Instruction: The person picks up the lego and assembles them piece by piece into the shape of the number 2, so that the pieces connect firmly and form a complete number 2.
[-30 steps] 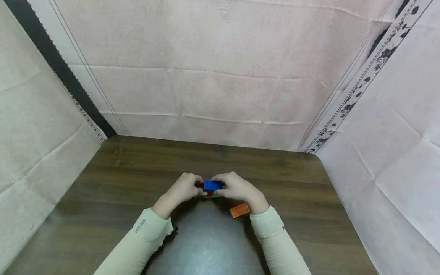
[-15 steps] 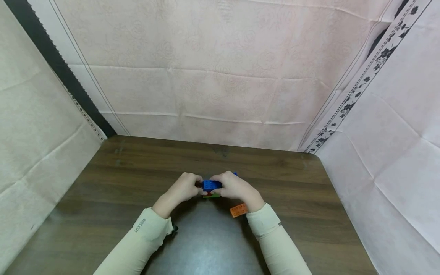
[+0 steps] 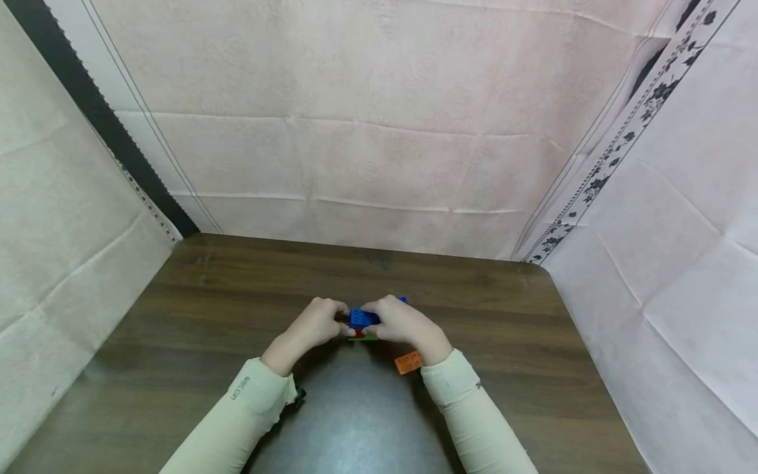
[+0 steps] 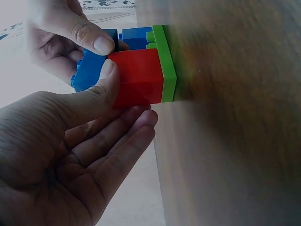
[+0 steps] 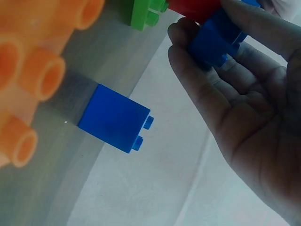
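A blue toy building brick [image 3: 362, 318] lies on top of a red brick [image 4: 138, 77], which is seated on a thin green base brick [image 4: 168, 66] on the table. My left hand [image 3: 314, 327] grips the red brick, its thumb at the seam below the blue brick and its fingers along the far side. With thumb and fingers, my right hand [image 3: 405, 327] pinches the blue brick, which reaches out past the red one over the green studs. Part of the red brick is hidden behind the hands in the head view.
An orange brick [image 3: 408, 363] lies by the right wrist and looms close in the right wrist view. Another blue brick [image 5: 115, 119] stands studs up on the wooden table [image 3: 237, 388], beyond the right hand. Cloth-covered walls [image 3: 367, 164] border the table's back and sides.
My right hand has shifted slightly left, and the separate blue brick behind it has come into sight. My left hand stays in place on the stack.
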A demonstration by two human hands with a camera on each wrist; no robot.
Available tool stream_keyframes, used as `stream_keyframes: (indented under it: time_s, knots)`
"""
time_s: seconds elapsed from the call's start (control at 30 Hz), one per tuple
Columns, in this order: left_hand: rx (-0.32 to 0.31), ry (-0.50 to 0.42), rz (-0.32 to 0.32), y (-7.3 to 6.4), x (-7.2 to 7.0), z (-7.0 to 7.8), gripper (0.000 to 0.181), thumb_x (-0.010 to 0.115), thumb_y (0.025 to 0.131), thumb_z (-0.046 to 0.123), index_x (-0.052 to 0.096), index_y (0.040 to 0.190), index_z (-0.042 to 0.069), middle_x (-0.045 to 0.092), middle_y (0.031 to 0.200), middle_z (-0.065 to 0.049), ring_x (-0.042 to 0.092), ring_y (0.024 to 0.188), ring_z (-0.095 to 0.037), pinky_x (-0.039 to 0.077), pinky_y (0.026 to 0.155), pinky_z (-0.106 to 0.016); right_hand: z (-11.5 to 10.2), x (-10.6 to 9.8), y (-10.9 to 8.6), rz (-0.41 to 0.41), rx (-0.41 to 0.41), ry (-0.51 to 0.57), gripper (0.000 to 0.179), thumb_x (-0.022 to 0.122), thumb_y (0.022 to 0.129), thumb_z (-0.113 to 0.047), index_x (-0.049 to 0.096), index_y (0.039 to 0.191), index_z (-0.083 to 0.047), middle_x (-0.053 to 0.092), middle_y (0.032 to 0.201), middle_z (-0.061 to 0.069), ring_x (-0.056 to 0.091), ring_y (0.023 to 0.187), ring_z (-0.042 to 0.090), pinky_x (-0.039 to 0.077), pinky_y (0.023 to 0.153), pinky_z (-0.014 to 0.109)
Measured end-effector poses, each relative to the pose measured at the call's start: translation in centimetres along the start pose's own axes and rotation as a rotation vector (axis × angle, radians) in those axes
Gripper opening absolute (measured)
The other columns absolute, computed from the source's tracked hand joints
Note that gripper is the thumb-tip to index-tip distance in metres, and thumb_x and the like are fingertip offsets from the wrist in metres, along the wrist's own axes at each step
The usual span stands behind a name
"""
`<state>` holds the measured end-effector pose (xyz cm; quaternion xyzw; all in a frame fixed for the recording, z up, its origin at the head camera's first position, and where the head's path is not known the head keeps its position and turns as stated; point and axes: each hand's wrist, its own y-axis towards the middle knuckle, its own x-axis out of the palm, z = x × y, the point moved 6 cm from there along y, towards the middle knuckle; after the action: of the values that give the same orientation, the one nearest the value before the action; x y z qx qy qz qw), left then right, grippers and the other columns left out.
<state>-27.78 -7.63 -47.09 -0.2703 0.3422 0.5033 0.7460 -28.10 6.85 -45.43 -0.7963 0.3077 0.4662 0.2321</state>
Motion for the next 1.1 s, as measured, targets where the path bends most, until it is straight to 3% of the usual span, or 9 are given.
stream_keyframes:
  time_s: [0.4,0.73,0.9,1.1]
  knots:
    - [0.018,0.013,-0.006,0.0,0.0,0.0,0.022,0.082,0.087,0.021,0.074,0.104,0.009,0.070,0.093,-0.001,0.057,0.073,-0.014,0.050,0.070,-0.032,-1.2,-0.5,0.1,-0.032,0.042,-0.044,0.008,0.069,0.095,-0.010,0.070,0.102,-0.013,0.062,0.077,-0.006,0.051,0.062,0.008,0.043,0.059,0.023]
    - [0.134,0.044,-0.055,-0.5,0.2,0.5,0.017,0.076,0.092,0.020,0.069,0.105,0.012,0.067,0.087,0.003,0.057,0.068,-0.011,0.050,0.066,-0.031,-1.0,-0.3,0.1,-0.045,0.068,-0.045,0.016,0.070,0.096,-0.012,0.071,0.112,-0.012,0.067,0.086,-0.005,0.055,0.066,0.008,0.048,0.065,0.023]
    - [0.158,0.034,-0.062,-0.9,-0.1,0.8,0.031,0.077,0.091,0.025,0.066,0.118,0.014,0.068,0.100,0.003,0.062,0.085,-0.012,0.054,0.076,-0.035,-1.0,-0.3,0.1,-0.048,0.074,-0.030,0.015,0.069,0.096,-0.011,0.071,0.111,-0.012,0.066,0.085,-0.005,0.056,0.065,0.008,0.049,0.064,0.024]
    - [0.212,0.110,-0.047,-1.4,-0.4,1.4,0.037,0.075,0.092,0.032,0.063,0.124,0.017,0.063,0.108,0.005,0.060,0.095,-0.013,0.052,0.080,-0.037,-0.8,-0.3,0.1,-0.044,0.069,-0.037,0.013,0.069,0.096,-0.010,0.071,0.108,-0.014,0.066,0.084,-0.004,0.055,0.064,0.008,0.048,0.064,0.024]
